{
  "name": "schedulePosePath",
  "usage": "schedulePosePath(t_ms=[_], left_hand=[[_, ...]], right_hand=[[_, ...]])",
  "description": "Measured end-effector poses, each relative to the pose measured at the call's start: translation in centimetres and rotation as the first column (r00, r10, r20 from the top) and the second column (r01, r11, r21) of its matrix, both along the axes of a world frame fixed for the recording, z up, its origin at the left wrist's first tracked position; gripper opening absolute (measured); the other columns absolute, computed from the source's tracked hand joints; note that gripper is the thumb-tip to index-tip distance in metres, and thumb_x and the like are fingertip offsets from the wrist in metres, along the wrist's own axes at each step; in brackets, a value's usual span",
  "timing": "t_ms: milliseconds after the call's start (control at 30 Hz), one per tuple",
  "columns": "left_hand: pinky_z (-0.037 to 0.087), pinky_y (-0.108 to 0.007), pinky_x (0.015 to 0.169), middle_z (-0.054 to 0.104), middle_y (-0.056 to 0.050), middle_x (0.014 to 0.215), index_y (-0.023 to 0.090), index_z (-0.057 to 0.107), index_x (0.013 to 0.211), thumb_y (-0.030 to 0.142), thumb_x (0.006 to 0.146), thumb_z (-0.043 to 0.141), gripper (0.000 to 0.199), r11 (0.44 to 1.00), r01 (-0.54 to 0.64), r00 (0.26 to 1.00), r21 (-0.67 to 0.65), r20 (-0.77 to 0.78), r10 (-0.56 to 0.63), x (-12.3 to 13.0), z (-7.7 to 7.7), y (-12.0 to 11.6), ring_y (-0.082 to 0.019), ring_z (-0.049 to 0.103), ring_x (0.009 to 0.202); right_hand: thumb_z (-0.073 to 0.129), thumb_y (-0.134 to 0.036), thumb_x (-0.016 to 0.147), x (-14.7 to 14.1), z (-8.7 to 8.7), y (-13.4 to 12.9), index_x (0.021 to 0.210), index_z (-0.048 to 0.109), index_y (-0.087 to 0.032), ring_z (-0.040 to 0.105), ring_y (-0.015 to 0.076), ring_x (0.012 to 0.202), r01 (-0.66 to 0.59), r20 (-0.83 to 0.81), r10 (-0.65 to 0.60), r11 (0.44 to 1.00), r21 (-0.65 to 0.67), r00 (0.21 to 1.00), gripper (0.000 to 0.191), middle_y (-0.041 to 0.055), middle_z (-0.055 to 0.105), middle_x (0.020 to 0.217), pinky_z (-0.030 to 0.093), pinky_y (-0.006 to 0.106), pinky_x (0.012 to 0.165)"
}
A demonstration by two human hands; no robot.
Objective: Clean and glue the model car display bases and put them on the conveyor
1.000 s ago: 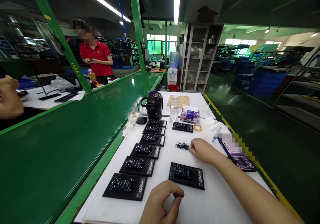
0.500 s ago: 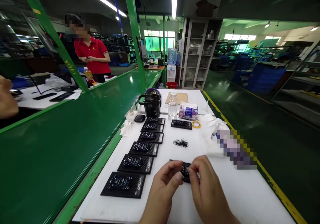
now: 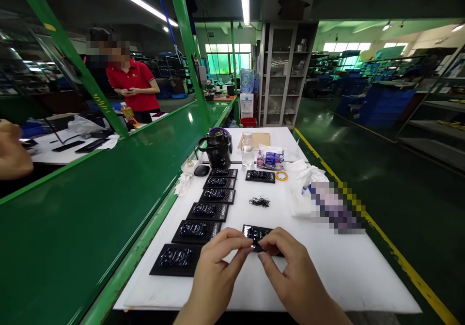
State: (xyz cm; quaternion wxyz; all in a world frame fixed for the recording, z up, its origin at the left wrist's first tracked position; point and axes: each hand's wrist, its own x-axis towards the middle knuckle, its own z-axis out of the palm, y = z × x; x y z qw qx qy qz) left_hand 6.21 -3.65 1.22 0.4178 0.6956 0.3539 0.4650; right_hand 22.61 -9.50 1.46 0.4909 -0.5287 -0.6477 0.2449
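Observation:
In front of me on the white table lies a black patterned plaque bearing a glossy dark model car; my fingers partly cover it. My left hand is above its near left side, thumb and forefinger pinched together; whatever they hold is too small to make out. Opposite it, my right hand has curled fingers, thumb and forefinger tips slightly parted, with no object visible between them. Similar plaques with model cars form a column at the left. A pile of thin black strips lies beyond my hands.
Farther back are another plaque, a yellow tape roll, a black jug, a clear bottle and a mouse. White tissue and a syringe-like tube lie right. A person in red stands beyond the green conveyor.
My hands have shifted slightly left and drawn toward me, uncovering more of the plaque and car. The right thumb and forefinger have parted a little. The camera view has shifted slightly.

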Motion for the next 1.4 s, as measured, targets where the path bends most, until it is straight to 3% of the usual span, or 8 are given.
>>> schedulePosePath(t_ms=[67,133,367,800,967,1033,1200,1400], left_hand=[[0.051,-0.018,0.066,0.069,0.001,0.079,0.026,0.076,0.098,0.013,0.086,0.066,0.02,0.953,0.034,0.984,0.302,-0.178,0.021,-0.5,0.1,0.3,-0.01,0.065,0.07],[0.054,-0.019,0.069,0.071,0.002,0.08,0.025,0.067,0.118,0.011,0.087,0.066,0.034,0.888,0.053,0.964,0.457,-0.256,0.074,-0.7,-0.1,0.5,-0.01,0.066,0.07],[0.055,-0.02,0.065,0.073,0.001,0.083,0.023,0.051,0.131,0.017,0.091,0.061,0.042,0.803,0.154,0.904,0.576,-0.41,0.121,-0.7,-0.6,0.4,-0.012,0.07,0.073],[0.052,-0.026,0.072,0.074,0.002,0.084,0.034,0.032,0.148,0.018,0.09,0.064,0.068,0.807,0.209,0.841,0.552,-0.523,0.139,-0.9,-0.7,-0.4,-0.017,0.069,0.073],[0.052,-0.023,0.081,0.073,0.003,0.093,0.038,0.028,0.148,0.016,0.085,0.071,0.079,0.885,0.189,0.91,0.425,-0.415,0.005,-1.1,-1.1,-0.8,-0.013,0.069,0.083],[0.051,-0.026,0.087,0.071,0.001,0.1,0.035,0.038,0.142,0.021,0.082,0.075,0.072,0.942,0.135,0.936,0.308,-0.35,-0.019,-1.4,-1.0,-1.1,-0.015,0.068,0.091],[0.049,-0.027,0.08,0.064,-0.002,0.091,0.023,0.061,0.094,0.025,0.094,0.058,0.004,0.99,0.122,0.967,0.067,-0.233,-0.103,-1.6,-0.4,-1.7,-0.016,0.062,0.087],[0.043,-0.027,0.072,0.06,-0.002,0.08,0.02,0.055,0.081,0.026,0.096,0.051,0.017,0.982,0.191,0.941,0.003,-0.286,-0.182,-1.3,0.1,-1.8,-0.015,0.057,0.076]], right_hand=[[0.055,-0.021,0.091,0.2,0.6,-0.1,0.086,0.062,-0.021,0.059,0.0164,0.078,-0.041,-0.071,0.03,0.987,-0.159,0.997,0.009,0.0013,0.063,0.084,0.047,0.028,0.07],[0.054,-0.024,0.092,0.3,0.9,-0.1,0.084,0.064,-0.021,0.059,0.0164,0.078,-0.047,-0.1,0.023,0.97,-0.238,0.995,0.013,0.0008,0.064,0.082,0.046,0.028,0.07],[0.054,-0.026,0.092,0.4,0.9,0.1,0.081,0.066,-0.02,0.06,0.0168,0.076,-0.035,-0.092,0.005,0.943,-0.332,0.996,0.018,0.0009,0.067,0.079,0.044,0.028,0.068],[0.057,-0.014,0.082,0.7,1.0,-0.2,0.072,0.069,-0.02,0.061,0.0163,0.071,-0.048,-0.062,0.031,0.956,-0.289,0.998,0.016,0.0006,0.068,0.074,0.044,0.028,0.064],[0.056,-0.012,0.08,0.9,0.2,0.3,0.068,0.065,-0.019,0.057,0.0149,0.069,-0.128,-0.16,0.08,0.941,-0.314,0.984,0.016,-0.0009,0.064,0.07,0.043,0.026,0.062],[0.057,-0.012,0.079,0.7,0.0,0.4,0.068,0.064,-0.019,0.057,0.0146,0.07,-0.143,-0.206,0.086,0.95,-0.279,0.975,0.015,-0.001,0.063,0.071,0.043,0.026,0.064],[0.058,-0.011,0.079,0.0,0.2,0.1,0.071,0.068,-0.019,0.058,0.014,0.07,-0.116,-0.203,0.089,0.985,-0.126,0.975,0.015,-0.0001,0.065,0.072,0.044,0.025,0.066],[0.057,-0.009,0.078,-0.1,0.0,-0.6,0.069,0.068,-0.018,0.057,0.0138,0.066,-0.118,-0.126,0.11,0.991,-0.057,0.986,0.017,0.0007,0.063,0.069,0.043,0.026,0.062]])
